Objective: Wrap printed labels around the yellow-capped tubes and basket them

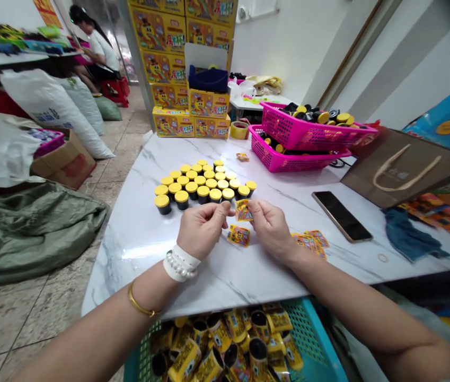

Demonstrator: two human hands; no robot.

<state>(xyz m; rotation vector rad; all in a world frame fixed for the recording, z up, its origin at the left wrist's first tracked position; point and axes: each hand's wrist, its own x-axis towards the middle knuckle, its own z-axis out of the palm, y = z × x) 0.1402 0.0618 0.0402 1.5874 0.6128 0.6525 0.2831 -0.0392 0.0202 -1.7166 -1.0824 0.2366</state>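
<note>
Left hand: over the table, inward from its near edge; thumb and forefinger drawn narrow, tips together beside the held sticker; cannot tell whether they grip it.
Right hand: thumb and forefinger pinching the right side of the held sticker; the other fingers curled.
Loose sticker: flat on the table between the hands, just nearer its near edge than the held sticker.
Sticker pile: beyond the right forearm; overlapping pieces.
Lidded cups: upright in a close cluster, yellow lids up; beyond the left hand, toward the left edge.
Phone: lying screen up, right of the sticker pile.
Pink baskets: one stacked on another by the far edge; black and yellow pieces inside.
Boxes: stacked at the far left corner; tape roll beside them.
Paper bag: toward the right end, beyond the phone.
Teal basket: below the near edge; holds yellow printed cups, tumbled at various angles.
Person: seated in the left background.
</note>
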